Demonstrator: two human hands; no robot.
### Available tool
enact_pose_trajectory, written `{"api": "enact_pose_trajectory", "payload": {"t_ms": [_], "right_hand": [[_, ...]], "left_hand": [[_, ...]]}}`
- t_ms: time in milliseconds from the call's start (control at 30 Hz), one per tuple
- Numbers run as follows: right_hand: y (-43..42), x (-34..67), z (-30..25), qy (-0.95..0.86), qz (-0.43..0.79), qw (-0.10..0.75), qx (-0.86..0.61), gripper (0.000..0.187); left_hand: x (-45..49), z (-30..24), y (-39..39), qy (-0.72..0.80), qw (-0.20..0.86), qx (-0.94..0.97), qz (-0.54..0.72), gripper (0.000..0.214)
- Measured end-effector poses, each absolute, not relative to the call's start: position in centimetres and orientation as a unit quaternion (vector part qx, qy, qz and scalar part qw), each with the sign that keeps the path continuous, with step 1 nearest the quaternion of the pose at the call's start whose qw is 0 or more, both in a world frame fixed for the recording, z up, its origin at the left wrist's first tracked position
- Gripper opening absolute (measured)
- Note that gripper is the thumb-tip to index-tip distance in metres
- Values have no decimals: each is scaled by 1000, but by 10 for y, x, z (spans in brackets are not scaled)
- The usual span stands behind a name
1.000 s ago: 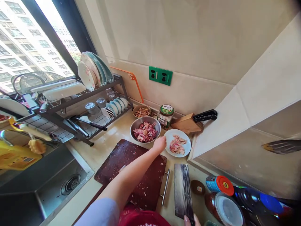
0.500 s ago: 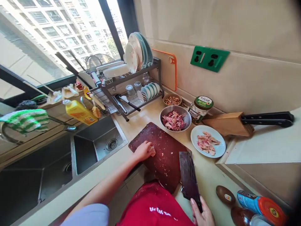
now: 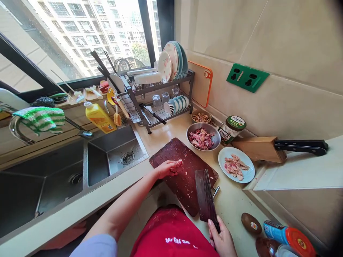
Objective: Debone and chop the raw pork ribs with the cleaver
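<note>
In my left hand [image 3: 166, 170], the fingers are closed on a small piece of raw meat [image 3: 179, 164] over the dark red-brown cutting board [image 3: 174, 148]. My right hand [image 3: 222, 236] grips the handle of a cleaver [image 3: 204, 192]. Its broad dark blade lies flat-side up over the board's right part, and I cannot tell whether it touches. Small meat scraps are scattered on the board. Behind the board stands a metal bowl [image 3: 189, 142] of red meat pieces. A white plate [image 3: 250, 174] with paler meat slices sits to the right.
A double sink [image 3: 107, 167] lies left, with a yellow bottle [image 3: 100, 117] behind it. The dish rack [image 3: 150, 89] stands at the back. Along the wall are a small bowl [image 3: 209, 120], a green-lidded jar [image 3: 232, 128] and a knife block [image 3: 254, 146]. A brown oval fruit [image 3: 251, 223] and a red-capped container [image 3: 289, 235] sit front right.
My left hand has turned and lifted, bringing the meat piece more into sight. The cleaver has shifted left over the board, uncovering its metal handle. The head view has swung slightly.
</note>
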State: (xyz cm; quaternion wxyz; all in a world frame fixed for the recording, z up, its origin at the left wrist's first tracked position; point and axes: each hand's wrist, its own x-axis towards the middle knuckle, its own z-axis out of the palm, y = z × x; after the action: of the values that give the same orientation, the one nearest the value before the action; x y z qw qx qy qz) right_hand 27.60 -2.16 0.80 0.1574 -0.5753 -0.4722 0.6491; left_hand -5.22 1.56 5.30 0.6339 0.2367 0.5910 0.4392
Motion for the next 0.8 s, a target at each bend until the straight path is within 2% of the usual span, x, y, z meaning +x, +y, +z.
{"api": "enact_pose_trajectory", "payload": {"t_ms": [167,400,500,633,700,800], "right_hand": [[-24,278,9,-462,639,170,-591,57],[-18,281,8,-458,680,110,-562,62],[-17,279,11,-472,671,107,-562,63],[-14,272,22,-529,624,95,-568,68],[-10,265,29,-582,585,89,-559,66],[0,246,44,-669,524,110,-515,57]], "left_hand": [[-42,59,10,465,713,145,504,38],[-35,56,9,502,663,172,528,41],[-30,47,13,619,542,256,507,44],[-23,29,10,800,262,415,345,36],[-20,23,2,821,202,455,281,41],[-21,20,-17,819,186,460,287,38]]}}
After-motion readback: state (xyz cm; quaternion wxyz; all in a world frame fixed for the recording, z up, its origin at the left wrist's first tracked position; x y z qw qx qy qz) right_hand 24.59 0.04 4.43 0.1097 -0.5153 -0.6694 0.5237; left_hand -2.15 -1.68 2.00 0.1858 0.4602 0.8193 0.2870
